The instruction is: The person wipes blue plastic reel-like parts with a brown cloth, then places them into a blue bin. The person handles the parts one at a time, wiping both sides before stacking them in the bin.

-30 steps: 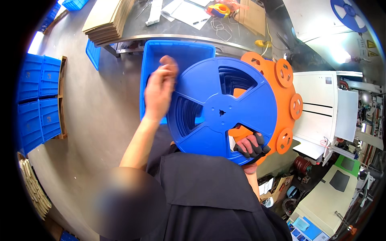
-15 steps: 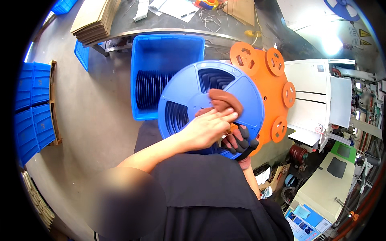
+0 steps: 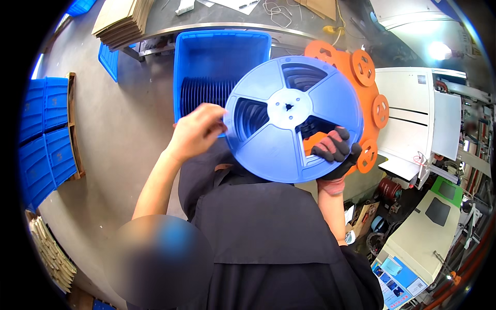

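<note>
A stack of blue plastic reel discs [image 3: 261, 157], with a pale round hub and wide cut-out windows, is held tilted in front of my torso. My right hand [image 3: 336, 147], in a grey-and-pink work glove, grips it at the lower right, the fingers reaching into a window. My bare left hand [image 3: 196, 132] is at the left rim with its fingers bent but apart. Nothing shows in it, and whether its tips touch the rim is unclear. A small strip of brown cloth [image 3: 223, 167] shows against my dark clothing below the discs.
Ahead stands a blue bin [image 3: 222, 44] with a row of dark discs [image 3: 206, 95] inside. Behind it is a metal workbench [image 3: 206, 18] with stacked cardboard [image 3: 124, 23]. An orange rack with round plates [image 3: 363, 67] is at the right, beside a white machine [image 3: 405, 98]. Blue crates [image 3: 57, 106] stand left.
My left hand has left the middle of the top disc and moved to its left rim. The brown cloth is off the disc. The stack has shifted up and right with my right hand.
</note>
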`<state>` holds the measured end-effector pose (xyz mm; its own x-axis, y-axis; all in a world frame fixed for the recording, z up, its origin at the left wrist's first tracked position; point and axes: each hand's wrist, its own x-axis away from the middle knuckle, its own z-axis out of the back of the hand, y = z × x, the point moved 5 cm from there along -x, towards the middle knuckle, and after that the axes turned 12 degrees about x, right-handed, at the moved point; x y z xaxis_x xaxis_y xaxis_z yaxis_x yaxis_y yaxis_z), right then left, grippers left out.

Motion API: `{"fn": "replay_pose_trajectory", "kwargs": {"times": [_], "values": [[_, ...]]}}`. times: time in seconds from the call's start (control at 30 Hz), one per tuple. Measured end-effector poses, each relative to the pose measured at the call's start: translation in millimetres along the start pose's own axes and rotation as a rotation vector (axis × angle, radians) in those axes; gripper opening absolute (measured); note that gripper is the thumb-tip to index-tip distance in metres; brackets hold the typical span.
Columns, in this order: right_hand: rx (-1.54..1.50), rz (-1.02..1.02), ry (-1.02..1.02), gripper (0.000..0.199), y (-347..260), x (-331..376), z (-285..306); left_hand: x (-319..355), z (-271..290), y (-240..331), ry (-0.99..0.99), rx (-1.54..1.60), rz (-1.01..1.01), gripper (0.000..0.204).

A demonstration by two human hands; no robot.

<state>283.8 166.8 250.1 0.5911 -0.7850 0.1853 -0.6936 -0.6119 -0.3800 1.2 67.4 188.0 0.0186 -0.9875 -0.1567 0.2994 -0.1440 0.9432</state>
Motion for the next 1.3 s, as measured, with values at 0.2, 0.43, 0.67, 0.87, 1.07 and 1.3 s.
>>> {"fn": "replay_pose_trajectory", "kwargs": {"times": [0.2,0.43,0.67,0.87,1.07,1.3], "values": [[0.022,-0.003,-0.009,0.036,-11.8,-7.9,2.1,14.0,-57.1,6.4,-0.350,-0.421,-0.117,0.049],[0.337,0.052,0.030,0.049,-27.5,-0.4,-3.1,8.5,-51.4,14.0,-0.248,-0.276,-0.119,0.035],[0.341,0.110,0.137,0.039,-74.6,15.0,15.0,0.2,-43.5,-6.3,-0.062,0.703,0.459,0.017],[0.298,0.136,0.277,0.032,-89.1,59.1,44.2,7.9,-62.5,-52.7,0.131,1.630,0.541,0.022],[0.179,0.125,0.395,0.027,-87.3,71.7,64.2,9.8,-72.9,-68.3,0.146,1.769,0.592,0.021],[0.253,0.083,0.367,0.029,-94.8,76.4,75.5,-0.7,-86.8,-86.6,0.163,1.760,0.636,0.023]]}}
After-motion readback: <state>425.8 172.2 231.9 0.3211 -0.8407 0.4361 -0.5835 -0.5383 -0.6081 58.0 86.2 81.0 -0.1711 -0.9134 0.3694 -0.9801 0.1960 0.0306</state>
